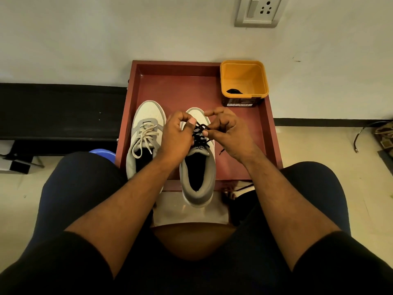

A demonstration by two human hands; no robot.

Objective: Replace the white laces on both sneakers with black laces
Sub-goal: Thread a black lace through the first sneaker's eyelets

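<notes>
Two white and grey sneakers stand side by side in a red-brown tray (263,133). The left sneaker (146,116) carries white laces (145,135), tied loosely. The right sneaker (198,173) is threaded with a black lace (200,133) across its upper eyelets; one loose end lies on the tray at its right side. My left hand (177,137) and my right hand (227,133) hover over the right sneaker's lacing, each pinching the black lace between thumb and fingers. Another black lace (234,91) lies in the yellow tub.
A yellow tub (244,77) stands in the tray's far right corner. The tray sits on the floor against a white wall with a black skirting. My knees flank the tray. A blue object (104,153) peeks out at the left, a cable (359,137) at the right.
</notes>
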